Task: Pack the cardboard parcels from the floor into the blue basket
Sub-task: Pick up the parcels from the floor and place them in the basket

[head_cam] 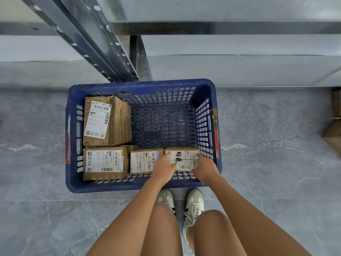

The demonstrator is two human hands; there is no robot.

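The left hand (163,169) and right hand (203,168) grip the right parcel (186,157) by its ends in the basket's (140,84) near right corner. In a row beside it lie a middle parcel (141,161) and a left parcel (104,164), with a big parcel (106,121) behind the left one. The basket stands on the floor (267,163) before a metal rack (103,45)

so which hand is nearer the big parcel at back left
Left. The left hand is down-right of the big parcel; the right hand is farther right, across the marked parcel.
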